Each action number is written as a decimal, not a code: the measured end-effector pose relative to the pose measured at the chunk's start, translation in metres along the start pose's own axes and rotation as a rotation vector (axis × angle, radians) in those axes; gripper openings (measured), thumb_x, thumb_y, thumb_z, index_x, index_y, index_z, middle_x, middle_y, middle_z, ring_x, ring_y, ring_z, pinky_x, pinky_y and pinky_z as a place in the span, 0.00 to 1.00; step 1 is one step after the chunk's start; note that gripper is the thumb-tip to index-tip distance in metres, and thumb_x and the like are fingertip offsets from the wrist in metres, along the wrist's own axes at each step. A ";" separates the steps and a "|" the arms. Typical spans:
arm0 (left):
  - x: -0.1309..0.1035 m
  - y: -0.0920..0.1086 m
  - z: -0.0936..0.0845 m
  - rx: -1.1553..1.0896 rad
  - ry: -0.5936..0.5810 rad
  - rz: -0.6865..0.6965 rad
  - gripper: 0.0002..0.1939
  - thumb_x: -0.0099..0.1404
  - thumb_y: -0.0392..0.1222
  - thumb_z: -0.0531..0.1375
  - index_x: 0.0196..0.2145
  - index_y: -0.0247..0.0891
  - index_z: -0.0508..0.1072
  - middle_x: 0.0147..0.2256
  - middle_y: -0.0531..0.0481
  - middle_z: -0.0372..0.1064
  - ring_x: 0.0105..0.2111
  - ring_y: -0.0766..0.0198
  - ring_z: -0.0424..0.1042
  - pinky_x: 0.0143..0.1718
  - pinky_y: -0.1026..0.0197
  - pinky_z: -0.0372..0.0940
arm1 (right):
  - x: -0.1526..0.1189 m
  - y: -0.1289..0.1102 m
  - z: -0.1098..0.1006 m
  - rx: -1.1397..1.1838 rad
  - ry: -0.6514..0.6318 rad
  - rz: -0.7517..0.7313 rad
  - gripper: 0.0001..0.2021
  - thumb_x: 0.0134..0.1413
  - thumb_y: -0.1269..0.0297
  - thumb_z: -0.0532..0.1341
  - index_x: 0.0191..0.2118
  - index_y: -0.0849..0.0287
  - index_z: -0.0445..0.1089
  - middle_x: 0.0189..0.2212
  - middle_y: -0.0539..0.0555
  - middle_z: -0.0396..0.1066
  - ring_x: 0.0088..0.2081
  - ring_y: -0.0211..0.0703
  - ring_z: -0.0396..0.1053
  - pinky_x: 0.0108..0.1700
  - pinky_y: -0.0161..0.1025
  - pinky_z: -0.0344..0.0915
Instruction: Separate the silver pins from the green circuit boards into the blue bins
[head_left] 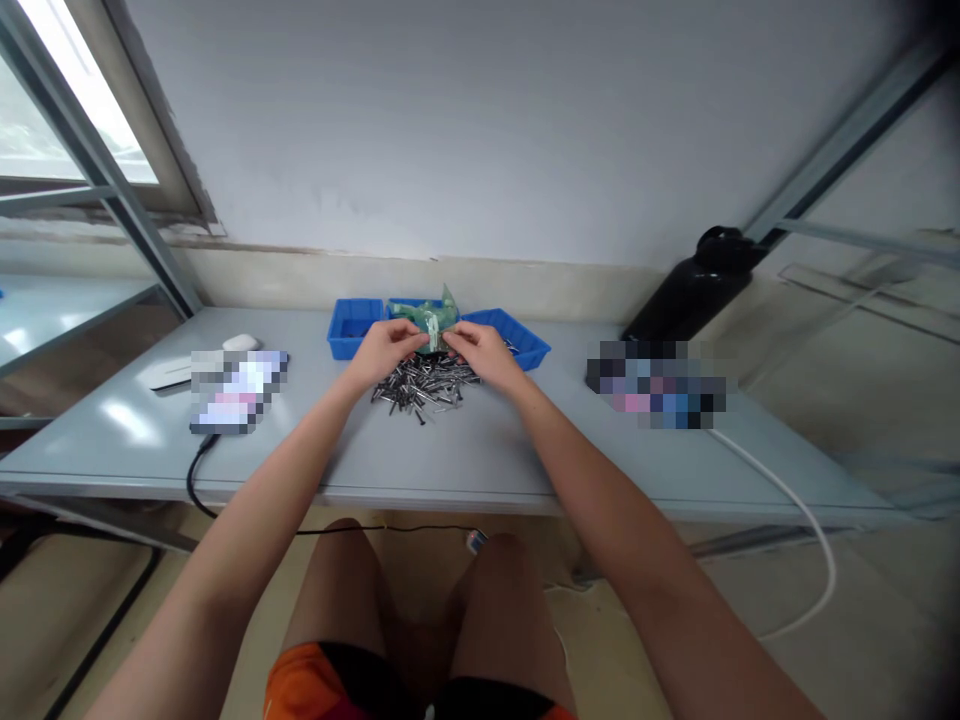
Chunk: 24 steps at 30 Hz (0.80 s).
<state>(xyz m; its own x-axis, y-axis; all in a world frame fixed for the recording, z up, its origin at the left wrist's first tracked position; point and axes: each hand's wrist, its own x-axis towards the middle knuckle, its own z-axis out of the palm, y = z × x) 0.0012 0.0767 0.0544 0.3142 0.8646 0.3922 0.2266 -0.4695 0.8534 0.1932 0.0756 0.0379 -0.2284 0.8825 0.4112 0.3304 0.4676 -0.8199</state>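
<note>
Both hands pinch the near edge of a crumpled, see-through green plastic bag (430, 318). My left hand (386, 352) has thumb and fingers closed on its left side, and my right hand (484, 352) does the same on its right. Right below the hands, a loose pile of dark metal screws (421, 385) spreads over the grey table (450, 450). Blue plastic bins stand behind: a left bin (346, 345), a middle one largely hidden by the bag, and a right bin (529, 352) with some metal pieces visible inside.
At left lie a phone (240, 392) with a black cable, a flat white item (176, 372) and a small white case (241, 343). To the right are a black bottle (694, 290) and a blurred-out object (652, 385) with a white cable. A wall (480, 150) closes the back.
</note>
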 end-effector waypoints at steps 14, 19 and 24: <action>-0.001 0.001 0.004 0.078 0.031 0.147 0.12 0.60 0.44 0.60 0.24 0.37 0.64 0.25 0.54 0.62 0.27 0.67 0.62 0.32 0.63 0.62 | 0.002 0.000 0.000 -0.054 0.035 0.024 0.15 0.53 0.50 0.58 0.25 0.57 0.64 0.21 0.49 0.67 0.27 0.40 0.67 0.33 0.39 0.63; 0.000 -0.003 0.006 -0.054 -0.016 0.088 0.12 0.59 0.45 0.60 0.26 0.36 0.62 0.23 0.55 0.59 0.26 0.68 0.63 0.30 0.63 0.66 | 0.003 0.002 0.001 -0.116 0.192 0.033 0.13 0.47 0.54 0.64 0.34 0.57 0.66 0.26 0.50 0.70 0.29 0.41 0.68 0.38 0.41 0.64; -0.002 0.001 0.009 -0.018 -0.016 0.094 0.08 0.60 0.43 0.60 0.31 0.35 0.68 0.28 0.51 0.66 0.28 0.67 0.66 0.29 0.64 0.67 | 0.002 0.002 0.006 0.031 0.129 0.066 0.15 0.49 0.50 0.63 0.33 0.56 0.65 0.27 0.52 0.69 0.32 0.43 0.69 0.34 0.41 0.67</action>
<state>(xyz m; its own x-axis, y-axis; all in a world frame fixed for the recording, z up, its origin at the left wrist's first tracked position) 0.0089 0.0731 0.0515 0.3483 0.8139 0.4650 0.1794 -0.5447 0.8192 0.1881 0.0778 0.0351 -0.0867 0.9112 0.4027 0.3118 0.4087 -0.8578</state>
